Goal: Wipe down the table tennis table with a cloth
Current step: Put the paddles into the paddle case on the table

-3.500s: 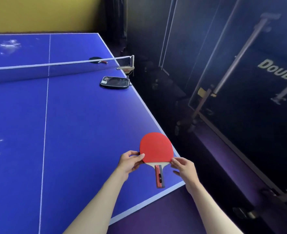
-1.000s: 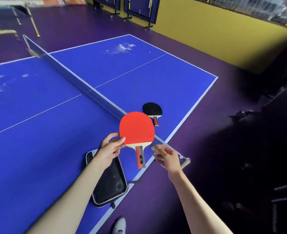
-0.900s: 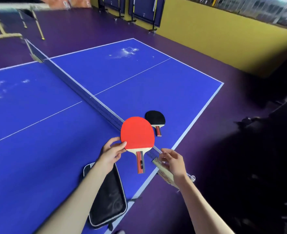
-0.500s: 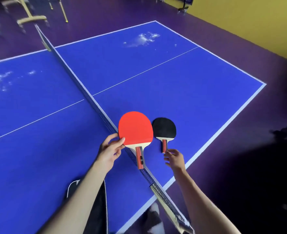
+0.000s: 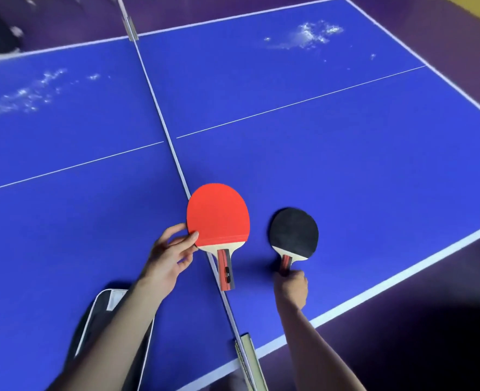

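A: Blue playing surface of the table tennis table (image 5: 346,165), white lines, net (image 5: 160,114) running across it from the far edge to the near clamp. No cloth is in view. Whitish smears lie on the far half at right (image 5: 306,35) and on the left half (image 5: 21,94).

B: Hand status?

A: Left hand (image 5: 171,252): thumb and fingers pinch the left edge of the red paddle (image 5: 217,215), which is held above the net line, handle pointing toward the person. Right hand (image 5: 291,286): fingers curled round the handle of the black paddle (image 5: 294,232), whose blade sits low over the surface right of the net; contact with the table cannot be determined.

B: Other items?

A: A black case with white trim (image 5: 103,314) lies on the table under the left forearm, near the close edge.
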`<state>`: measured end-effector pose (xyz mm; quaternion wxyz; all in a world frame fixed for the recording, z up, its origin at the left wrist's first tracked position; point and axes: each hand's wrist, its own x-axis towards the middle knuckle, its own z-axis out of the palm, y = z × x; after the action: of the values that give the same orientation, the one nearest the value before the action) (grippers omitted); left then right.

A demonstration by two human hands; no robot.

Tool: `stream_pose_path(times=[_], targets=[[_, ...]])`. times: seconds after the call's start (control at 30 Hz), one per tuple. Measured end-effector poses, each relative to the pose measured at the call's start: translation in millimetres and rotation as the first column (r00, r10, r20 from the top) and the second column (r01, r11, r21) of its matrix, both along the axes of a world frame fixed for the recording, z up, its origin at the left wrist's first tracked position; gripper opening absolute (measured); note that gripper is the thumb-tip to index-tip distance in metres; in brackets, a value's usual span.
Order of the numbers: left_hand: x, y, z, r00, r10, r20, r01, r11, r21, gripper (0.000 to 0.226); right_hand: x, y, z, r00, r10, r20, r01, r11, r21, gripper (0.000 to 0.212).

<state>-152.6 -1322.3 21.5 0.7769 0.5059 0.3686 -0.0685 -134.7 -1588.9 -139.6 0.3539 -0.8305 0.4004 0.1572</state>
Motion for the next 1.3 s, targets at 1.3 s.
stream_pose_path(times=[1.3], targets=[[-152.5,146.1,35.5,0.969,0.128,0.213,-0.051,0.941,-0.335,0.020,-199.4,240.6,213.3,0.851,-0.005,0.525,-0.324,0.782,0.532,0.024]])
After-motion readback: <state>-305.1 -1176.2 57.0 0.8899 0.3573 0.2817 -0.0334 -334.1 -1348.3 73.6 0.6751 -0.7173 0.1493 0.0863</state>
